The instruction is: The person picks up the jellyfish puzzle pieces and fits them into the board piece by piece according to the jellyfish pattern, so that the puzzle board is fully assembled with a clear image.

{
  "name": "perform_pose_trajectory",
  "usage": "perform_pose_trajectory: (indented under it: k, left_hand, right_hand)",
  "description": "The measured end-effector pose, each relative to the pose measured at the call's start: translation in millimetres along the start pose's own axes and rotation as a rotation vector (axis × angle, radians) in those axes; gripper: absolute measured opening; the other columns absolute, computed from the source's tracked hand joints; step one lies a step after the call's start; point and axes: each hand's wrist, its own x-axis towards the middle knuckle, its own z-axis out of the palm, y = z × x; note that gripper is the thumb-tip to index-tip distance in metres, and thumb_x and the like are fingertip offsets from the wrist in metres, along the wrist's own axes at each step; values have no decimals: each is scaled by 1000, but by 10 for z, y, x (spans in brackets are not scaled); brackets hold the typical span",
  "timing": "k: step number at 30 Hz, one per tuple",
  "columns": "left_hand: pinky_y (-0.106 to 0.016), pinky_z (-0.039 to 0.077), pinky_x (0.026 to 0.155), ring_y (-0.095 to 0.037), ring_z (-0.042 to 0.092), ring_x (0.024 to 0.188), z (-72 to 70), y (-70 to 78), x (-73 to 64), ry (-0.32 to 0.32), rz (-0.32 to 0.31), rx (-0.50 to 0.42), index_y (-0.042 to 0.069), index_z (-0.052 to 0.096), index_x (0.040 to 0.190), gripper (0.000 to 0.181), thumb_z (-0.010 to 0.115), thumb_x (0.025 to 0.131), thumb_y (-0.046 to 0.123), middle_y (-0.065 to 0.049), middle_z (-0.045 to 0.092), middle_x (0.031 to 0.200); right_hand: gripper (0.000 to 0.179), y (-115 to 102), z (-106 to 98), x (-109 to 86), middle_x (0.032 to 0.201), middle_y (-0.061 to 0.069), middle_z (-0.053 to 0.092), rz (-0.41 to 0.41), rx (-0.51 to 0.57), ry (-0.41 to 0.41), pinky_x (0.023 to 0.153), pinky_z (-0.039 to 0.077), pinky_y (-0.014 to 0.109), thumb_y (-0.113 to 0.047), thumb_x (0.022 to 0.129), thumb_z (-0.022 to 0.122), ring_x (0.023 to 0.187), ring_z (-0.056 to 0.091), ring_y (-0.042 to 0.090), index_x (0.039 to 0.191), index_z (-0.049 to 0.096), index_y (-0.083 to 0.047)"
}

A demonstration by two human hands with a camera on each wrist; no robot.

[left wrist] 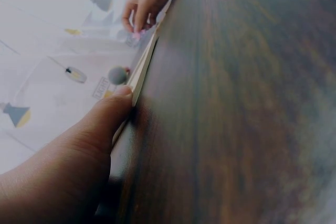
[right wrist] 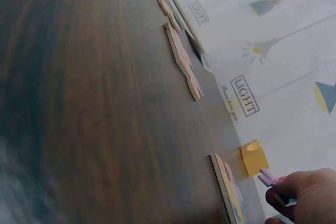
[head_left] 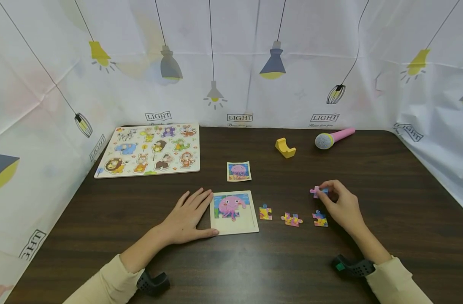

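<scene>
In the head view my left hand (head_left: 189,218) lies with straight fingers at the left edge of a square puzzle tray (head_left: 240,228), its thumb touching the lower left corner. The tray shows a partly filled pink octopus picture (head_left: 230,207). My right hand (head_left: 341,204) pinches a pink and blue puzzle piece (head_left: 315,191) between thumb and index finger; the same piece (right wrist: 268,178) shows in the right wrist view. Three loose pieces lie right of the tray: a yellow one (head_left: 265,213), a pink-yellow one (head_left: 291,219) and a blue-yellow one (head_left: 320,219).
Behind the tray lies a small octopus picture card (head_left: 239,172). A large animal puzzle board (head_left: 151,150) sits at the back left. A yellow curved block (head_left: 285,148) and a pink toy microphone (head_left: 334,138) are at the back right, before a white printed curtain (head_left: 231,55).
</scene>
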Motion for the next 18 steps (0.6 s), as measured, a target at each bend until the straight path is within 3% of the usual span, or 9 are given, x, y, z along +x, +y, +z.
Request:
perform_pose_trajectory:
  k: [6,11,14,18]
  left_hand:
    - [-49,6,108,-22,7,139,4,0,0,0,-2,3,9,13,148,98,31,79,77,-7,15,152]
    - [-49,5,108,-22,6,139,8,-2,1,-4,-4,6,9,13,148,99,31,79,77,-7,15,152]
    - [-49,5,108,-22,6,139,10,-4,2,-4,-5,9,10,13,148,99,31,79,78,-6,15,152]
    - [-49,4,108,-22,6,139,11,-4,4,-5,-6,7,10,14,148,99,31,79,78,-6,15,152]
  right_hand:
    - [11,-132,-7,16,79,4,66,9,112,43,62,40,11,-17,88,63,68,52,1,93,60,-8]
    - [11,-309,9,10,79,3,67,23,179,10,65,42,12,-19,90,61,71,53,2,95,61,-9]
    - [10,-418,26,1,80,1,68,15,204,-25,64,43,13,-18,90,60,70,54,4,97,61,-10]
    - [10,-550,60,-22,76,2,65,-17,277,-66,52,42,17,-12,89,61,58,51,8,99,61,-10]
